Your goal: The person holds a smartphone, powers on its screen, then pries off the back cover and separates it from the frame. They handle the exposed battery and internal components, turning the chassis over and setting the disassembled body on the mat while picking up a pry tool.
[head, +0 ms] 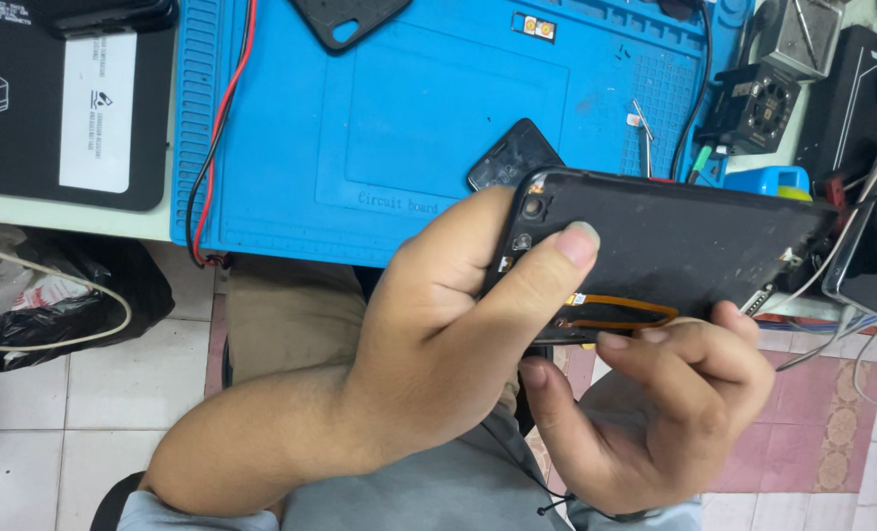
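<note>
phone shell (674, 246) sits clamped between left grip (458, 324) and right grip (655, 403) over blue mat (360, 118).

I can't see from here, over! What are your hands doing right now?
Left hand grips the black phone shell at its camera end. Right hand pinches its lower edge by the orange flex strip. Blue mat behind, nothing blocking.

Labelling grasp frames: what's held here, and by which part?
Both hands hold the black phone shell. The left hand pinches its camera end, thumb on top. The right hand has its grip on the lower long edge, by the orange flex strip.
</note>
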Demonstrator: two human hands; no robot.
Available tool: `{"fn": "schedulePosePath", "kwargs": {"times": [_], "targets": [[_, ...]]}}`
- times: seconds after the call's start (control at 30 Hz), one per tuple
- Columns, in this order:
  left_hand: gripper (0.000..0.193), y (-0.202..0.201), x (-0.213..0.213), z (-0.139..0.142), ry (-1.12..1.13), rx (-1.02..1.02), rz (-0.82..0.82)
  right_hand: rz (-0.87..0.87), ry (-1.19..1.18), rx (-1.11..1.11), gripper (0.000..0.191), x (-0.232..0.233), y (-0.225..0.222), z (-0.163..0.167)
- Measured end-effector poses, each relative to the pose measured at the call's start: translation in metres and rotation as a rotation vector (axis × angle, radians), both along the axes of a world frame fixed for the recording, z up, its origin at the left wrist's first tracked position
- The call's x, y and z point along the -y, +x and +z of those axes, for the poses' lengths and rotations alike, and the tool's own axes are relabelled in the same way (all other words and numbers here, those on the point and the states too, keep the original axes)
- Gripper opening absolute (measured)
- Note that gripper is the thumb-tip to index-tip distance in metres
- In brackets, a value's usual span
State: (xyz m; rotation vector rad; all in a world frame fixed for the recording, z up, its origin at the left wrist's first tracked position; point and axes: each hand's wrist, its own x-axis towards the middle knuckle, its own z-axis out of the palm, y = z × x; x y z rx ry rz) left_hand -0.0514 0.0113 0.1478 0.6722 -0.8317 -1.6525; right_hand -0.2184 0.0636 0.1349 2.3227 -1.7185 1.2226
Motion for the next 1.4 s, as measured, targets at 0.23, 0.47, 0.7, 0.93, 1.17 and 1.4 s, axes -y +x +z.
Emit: {"fn": "schedulePosePath", "kwargs": {"times": [0.23, 0.47, 0.7, 0.93, 1.17, 1.4], "targets": [[0.018, 0.005, 0.000, -0.006, 0.011, -0.027, -0.029, -0.032, -0.109, -0.024, 0.053, 0.002, -0.003, -0.005], [0.018, 0.007, 0.000, -0.008, -0.018, -0.021, -0.027, -0.030, -0.102, -0.087, 0.053, -0.001, -0.008, -0.002], [0.017, 0.007, 0.000, -0.008, 0.010, -0.030, -0.027, -0.033, -0.243, 0.032, 0.052, 0.004, -0.010, -0.018], [0.016, 0.011, -0.002, -0.008, -0.032, -0.033, -0.045, -0.054, -0.197, -0.005, 0.052, -0.008, -0.019, -0.020], [0.015, 0.012, -0.002, -0.007, -0.083, 0.005, -0.059, -0.009, -0.351, 0.005, 0.046, 0.000, -0.019, -0.030], [0.016, 0.006, -0.003, -0.012, -0.028, -0.077, -0.046, -0.065, -0.209, -0.020, 0.047, -0.011, -0.019, -0.020]]}}
